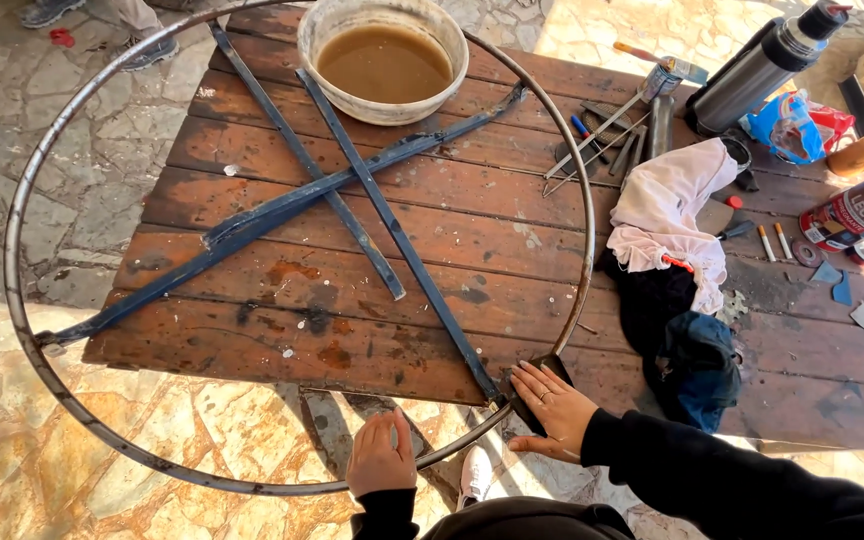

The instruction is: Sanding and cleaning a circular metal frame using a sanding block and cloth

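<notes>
The left hand (380, 458) was curled around the near arc of a large round metal ring (12, 300), fingers wrapped over the rim and the thumb on top, so it held the ring itself. The rest of the ring swept away from that hand, out over the stone floor (102, 140) on the far left side and across the wooden table (432, 230) ahead. Just to the right of the left hand, the right hand (550, 405) lay flat with fingers spread narrowly, palm pressed on a dark sheet (552, 368) that sat where the ring met the table edge. From just beyond the right fingertips a blue metal bar (392, 225) ran forward, crossing two other bars. Farther ahead stood a white bowl (384, 60) of brown liquid. To the right of the right hand lay a pink cloth (667, 205) over dark cloths (687, 355)
</notes>
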